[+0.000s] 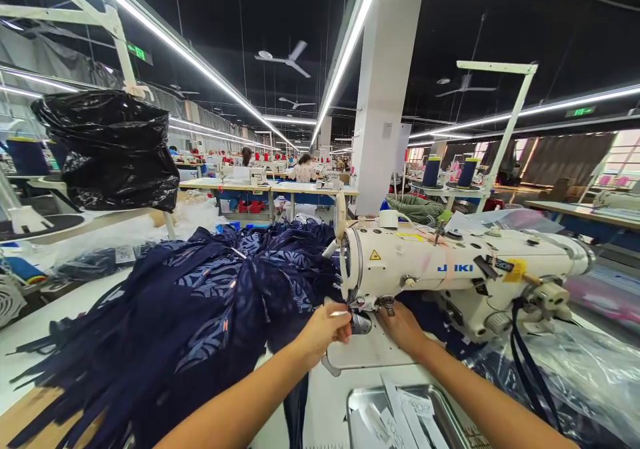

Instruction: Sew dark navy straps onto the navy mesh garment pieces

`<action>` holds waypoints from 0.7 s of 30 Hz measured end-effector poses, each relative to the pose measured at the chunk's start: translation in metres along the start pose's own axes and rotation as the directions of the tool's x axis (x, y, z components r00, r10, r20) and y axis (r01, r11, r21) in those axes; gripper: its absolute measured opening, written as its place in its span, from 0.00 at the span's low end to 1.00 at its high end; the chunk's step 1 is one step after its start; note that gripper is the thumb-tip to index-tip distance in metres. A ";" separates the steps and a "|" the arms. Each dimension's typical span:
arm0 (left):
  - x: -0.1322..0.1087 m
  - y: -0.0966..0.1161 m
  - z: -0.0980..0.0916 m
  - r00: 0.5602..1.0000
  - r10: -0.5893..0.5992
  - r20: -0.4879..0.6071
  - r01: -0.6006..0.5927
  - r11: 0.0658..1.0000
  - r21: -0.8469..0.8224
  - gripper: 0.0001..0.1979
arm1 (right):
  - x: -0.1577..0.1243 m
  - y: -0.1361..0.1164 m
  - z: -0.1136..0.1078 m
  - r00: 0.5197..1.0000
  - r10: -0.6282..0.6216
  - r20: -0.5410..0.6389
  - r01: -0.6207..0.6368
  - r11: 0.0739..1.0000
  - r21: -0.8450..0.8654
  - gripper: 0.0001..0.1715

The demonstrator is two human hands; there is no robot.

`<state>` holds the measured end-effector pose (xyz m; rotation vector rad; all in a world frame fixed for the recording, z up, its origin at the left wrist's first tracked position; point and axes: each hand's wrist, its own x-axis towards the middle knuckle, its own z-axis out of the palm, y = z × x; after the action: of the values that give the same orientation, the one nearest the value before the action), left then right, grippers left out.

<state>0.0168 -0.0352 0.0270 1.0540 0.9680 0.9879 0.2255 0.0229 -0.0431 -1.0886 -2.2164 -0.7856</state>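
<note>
A white JUKI sewing machine (410, 256) stands in front of me. My left hand (323, 329) is at the left of its needle area, thumb and fingers closed in a pinch. A small white piece (341, 314) shows at those fingertips; I cannot make out its exact kind. On the machine bed (367, 352), to the right of the needle area, rests my right hand (403, 329). Its fingertips are partly hidden under the machine head. Left of the machine lies a big heap of navy garments (200, 302) with patterned lace panels and straps. A dark strip (296, 409) hangs down the table front.
A metal tray (353, 402) with white labels (410, 412) sits below the bed. Clear plastic bags (575, 362) lie at right. A black plastic bag (110, 149) hangs on the left thread stand. Navy thread cones (467, 172) stand behind the machine. Other people work farther back.
</note>
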 end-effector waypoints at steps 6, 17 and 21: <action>-0.002 0.008 -0.013 0.981 0.185 -0.055 -0.160 0.939 0.304 0.06 | -0.002 0.000 0.003 1.000 0.017 0.004 -0.017 1.000 0.020 0.12; 0.015 0.000 0.006 0.911 0.335 -0.241 -0.228 0.896 0.381 0.05 | -0.003 0.001 0.008 0.998 0.046 0.033 -0.047 0.999 0.023 0.12; 0.000 0.008 0.002 0.949 0.267 -0.169 -0.215 0.937 0.276 0.08 | -0.002 0.001 0.010 0.998 0.057 0.035 -0.058 0.998 0.022 0.12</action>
<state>0.0170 -0.0340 0.0351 1.3295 1.1754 1.2156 0.2257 0.0290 -0.0509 -1.1570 -2.2067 -0.7203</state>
